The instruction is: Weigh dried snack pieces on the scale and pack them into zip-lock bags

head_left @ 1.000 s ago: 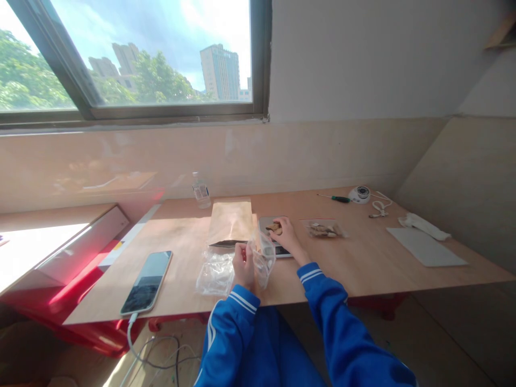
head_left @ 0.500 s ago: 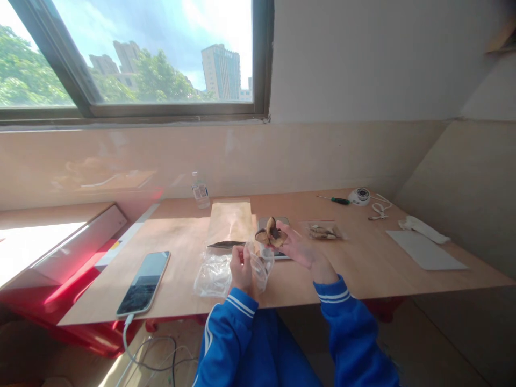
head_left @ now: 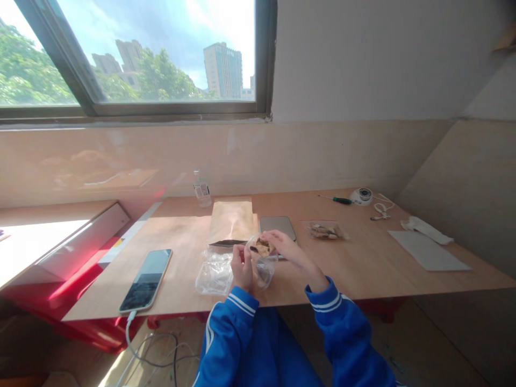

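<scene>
My left hand (head_left: 242, 269) pinches the edge of a clear plastic bag (head_left: 265, 273) near the front of the table. My right hand (head_left: 284, 248) is closed around brown dried mushroom pieces (head_left: 262, 247), held at the mouth of that bag. The fingers partly hide them, and I cannot tell how deep they sit in the bag. Left of my left hand lies another piece of crumpled clear plastic (head_left: 214, 273). Just beyond my hands are a brown paper bag (head_left: 231, 220), its dark opening toward me, and a flat grey scale-like device (head_left: 279, 224), partly covered.
A zip bag of dried pieces (head_left: 324, 230) lies right of centre. A phone (head_left: 145, 280) with a charging cable is at left, a bottle (head_left: 202, 192) at the back. Farther right are a screwdriver (head_left: 342, 200), a white camera (head_left: 362, 196) and a white sheet (head_left: 427, 251).
My right hand has moved left and down, bringing the mushroom pieces to the bag's mouth. More of the grey device shows. My left hand keeps its pinch on the bag.
</scene>
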A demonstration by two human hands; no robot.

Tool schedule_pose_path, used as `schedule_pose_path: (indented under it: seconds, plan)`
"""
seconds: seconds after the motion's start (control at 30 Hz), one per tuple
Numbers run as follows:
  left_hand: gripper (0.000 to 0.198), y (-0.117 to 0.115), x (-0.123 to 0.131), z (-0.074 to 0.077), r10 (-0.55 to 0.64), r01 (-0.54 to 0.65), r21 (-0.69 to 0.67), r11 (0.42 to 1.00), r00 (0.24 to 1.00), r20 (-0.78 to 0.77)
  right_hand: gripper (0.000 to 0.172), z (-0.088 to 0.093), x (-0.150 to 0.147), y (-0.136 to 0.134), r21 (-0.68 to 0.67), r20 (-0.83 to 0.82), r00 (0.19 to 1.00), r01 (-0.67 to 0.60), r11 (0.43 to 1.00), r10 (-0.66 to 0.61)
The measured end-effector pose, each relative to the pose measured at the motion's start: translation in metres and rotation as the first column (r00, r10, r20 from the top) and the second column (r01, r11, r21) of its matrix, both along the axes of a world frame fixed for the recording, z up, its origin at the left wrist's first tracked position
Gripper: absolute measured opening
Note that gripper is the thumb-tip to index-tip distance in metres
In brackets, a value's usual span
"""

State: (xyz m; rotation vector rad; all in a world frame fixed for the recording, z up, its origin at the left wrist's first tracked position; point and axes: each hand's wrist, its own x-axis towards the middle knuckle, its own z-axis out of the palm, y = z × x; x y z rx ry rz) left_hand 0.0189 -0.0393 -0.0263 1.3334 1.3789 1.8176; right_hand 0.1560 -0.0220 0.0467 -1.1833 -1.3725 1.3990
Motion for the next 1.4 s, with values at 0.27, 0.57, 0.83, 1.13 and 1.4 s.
schedule_pose_path:
  seconds: [0.27, 0.57, 0.83, 1.13, 1.4]
  plan:
    - [0.028, 0.000, -0.001, -0.003, -0.017, 0.018, -0.027, 0.999, 0.999, 0.036, 0.038, 0.004, 0.002, -0.001, 0.102, 0.042, 0.999, 0.006, 0.995, -0.011]
    - [0.034, 0.002, 0.001, -0.005, -0.005, 0.014, -0.076, 0.997, 0.993, 0.120, 0.045, 0.010, -0.001, -0.005, 0.170, -0.007, 0.999, 0.037, 0.985, -0.036]
    - [0.035, -0.001, 0.001, 0.000, 0.010, 0.002, -0.085, 0.996, 0.990, 0.140, 0.037, 0.007, -0.001, -0.011, 0.205, -0.039, 0.999, 0.036, 0.978, -0.029]
    - [0.036, 0.000, 0.007, 0.006, 0.067, -0.056, -0.055, 0.997, 0.972, 0.225, 0.069, -0.023, 0.002, -0.054, 0.190, 0.212, 0.939, 0.230, 0.954, -0.269]
    - [0.035, -0.015, 0.015, 0.024, 0.054, -0.043, -0.060, 0.997, 0.976, 0.209, 0.070, -0.025, -0.016, -0.047, 0.048, -0.028, 0.953, 0.304, 0.951, -0.303]
